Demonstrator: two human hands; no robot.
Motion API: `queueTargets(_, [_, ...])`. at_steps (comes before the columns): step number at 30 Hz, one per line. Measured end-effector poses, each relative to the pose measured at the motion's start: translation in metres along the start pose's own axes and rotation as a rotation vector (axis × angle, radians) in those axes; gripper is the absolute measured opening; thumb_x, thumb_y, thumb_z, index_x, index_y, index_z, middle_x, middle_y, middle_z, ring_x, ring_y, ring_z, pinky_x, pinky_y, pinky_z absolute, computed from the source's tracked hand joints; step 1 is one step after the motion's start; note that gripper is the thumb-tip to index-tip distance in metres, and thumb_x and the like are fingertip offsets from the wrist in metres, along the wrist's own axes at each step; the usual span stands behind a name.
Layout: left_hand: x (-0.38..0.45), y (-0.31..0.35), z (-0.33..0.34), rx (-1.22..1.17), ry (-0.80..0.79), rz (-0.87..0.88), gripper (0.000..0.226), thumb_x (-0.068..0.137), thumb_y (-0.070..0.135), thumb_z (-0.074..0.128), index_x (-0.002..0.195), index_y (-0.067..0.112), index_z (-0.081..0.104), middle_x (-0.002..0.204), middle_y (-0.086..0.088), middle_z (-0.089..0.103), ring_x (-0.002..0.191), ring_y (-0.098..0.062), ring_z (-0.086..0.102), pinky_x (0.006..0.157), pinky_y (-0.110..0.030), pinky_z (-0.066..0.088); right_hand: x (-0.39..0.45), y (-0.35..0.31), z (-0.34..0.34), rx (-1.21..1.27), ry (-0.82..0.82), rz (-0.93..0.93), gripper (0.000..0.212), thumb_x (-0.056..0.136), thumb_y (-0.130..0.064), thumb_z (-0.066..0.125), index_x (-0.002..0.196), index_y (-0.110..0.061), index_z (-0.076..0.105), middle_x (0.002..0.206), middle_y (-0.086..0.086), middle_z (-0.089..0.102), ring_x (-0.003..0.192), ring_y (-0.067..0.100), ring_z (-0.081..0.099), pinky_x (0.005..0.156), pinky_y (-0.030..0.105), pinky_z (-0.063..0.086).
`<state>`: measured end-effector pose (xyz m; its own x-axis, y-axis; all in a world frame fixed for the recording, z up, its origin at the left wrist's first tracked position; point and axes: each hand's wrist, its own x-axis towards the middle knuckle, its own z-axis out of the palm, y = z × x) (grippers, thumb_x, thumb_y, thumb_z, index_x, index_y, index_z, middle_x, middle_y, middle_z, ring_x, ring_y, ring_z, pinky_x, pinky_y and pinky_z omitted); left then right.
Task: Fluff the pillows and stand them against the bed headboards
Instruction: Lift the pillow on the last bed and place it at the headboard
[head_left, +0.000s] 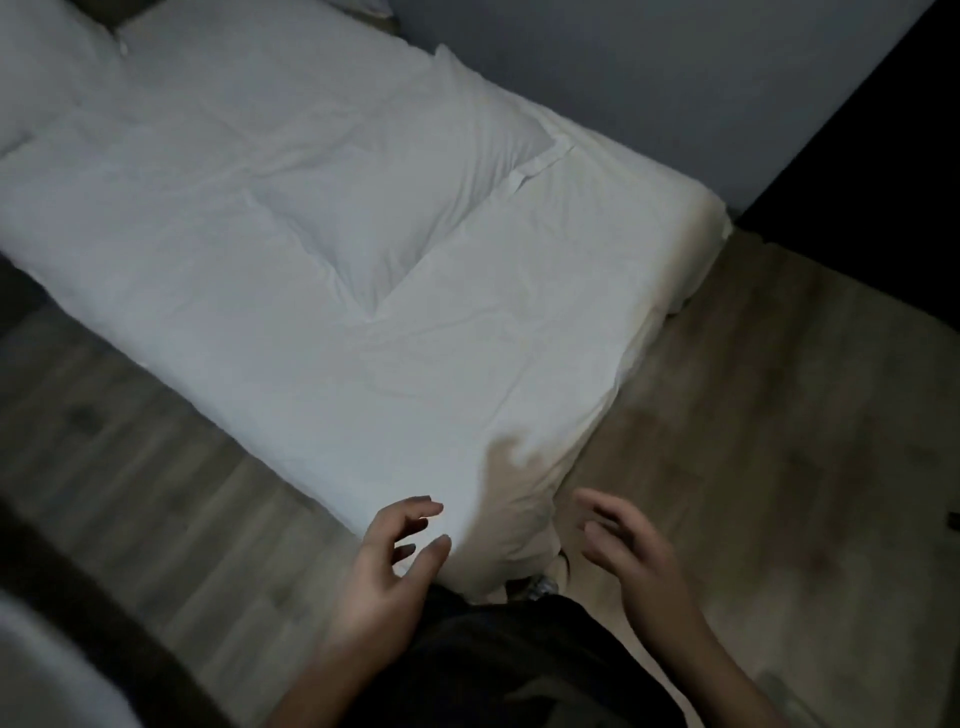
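The pillow (395, 192) lies flat on the white bed (260, 338), its long axis running from about one o'clock down to seven o'clock, one corner pointing toward the person. No headboard can be made out in this dim view. Both hands hover low at the bed's near corner, well apart from the pillow, which lies at about twelve o'clock from them. The left hand (387, 577) sits slightly nearer; the right hand (631, 545) hangs over the floor (753, 415). Each grip is spread, fingers loosely apart, holding nothing.

White pillow (400, 192), white bed (415, 389), wood-grain floor (753, 441).
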<state>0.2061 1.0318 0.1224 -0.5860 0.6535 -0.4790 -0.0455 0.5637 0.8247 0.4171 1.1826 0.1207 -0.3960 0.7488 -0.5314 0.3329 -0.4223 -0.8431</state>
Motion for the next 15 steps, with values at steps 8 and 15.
queueTargets(8, [0.008, -0.005, 0.035, -0.015, 0.078, -0.023, 0.028, 0.094, 0.013, 0.071, 0.112, 0.035, 0.069, 0.125, 0.016, 0.069, 0.117, -0.001, 0.064, 0.098, -0.028, 0.052, 0.031, -0.012, -0.024, -0.011, -0.016, -0.066, 0.081, 0.055, -0.085, 0.075, 0.113, -0.029, 0.076, 0.115, -0.008, 0.078, 0.110, 0.010, 0.072, 0.100, 0.037, 0.056])
queueTargets(15, [0.040, 0.050, 0.096, -0.060, 0.116, -0.007, 0.023, 0.096, 0.016, 0.069, 0.113, 0.031, 0.069, 0.126, 0.019, 0.066, 0.119, 0.001, 0.061, 0.098, -0.025, 0.048, 0.078, -0.029, -0.098, -0.068, -0.102, -0.035, 0.028, 0.096, -0.009, 0.064, 0.120, -0.018, 0.074, 0.121, -0.006, 0.076, 0.119, 0.014, 0.069, 0.111, 0.052, 0.048])
